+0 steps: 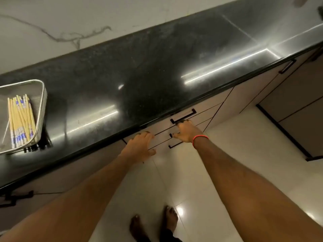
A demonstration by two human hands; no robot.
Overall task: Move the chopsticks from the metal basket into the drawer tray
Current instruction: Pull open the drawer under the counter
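A bundle of pale yellow chopsticks [20,119] with blue printed ends lies in a metal mesh basket [39,109] at the far left of the black countertop [139,75]. The drawers [201,109] below the counter edge are closed, so no tray shows. My right hand [186,131], with a red band at the wrist, has its fingers curled on the black handle [183,116] of the top drawer. My left hand [139,145] rests flat, fingers spread, against the cabinet front just under the counter edge, holding nothing.
Two more black drawer handles [174,145] sit below the top one. More cabinet doors with black handles [286,67] run to the right. The floor is glossy white tile [209,172], and my bare feet [153,222] stand on it.
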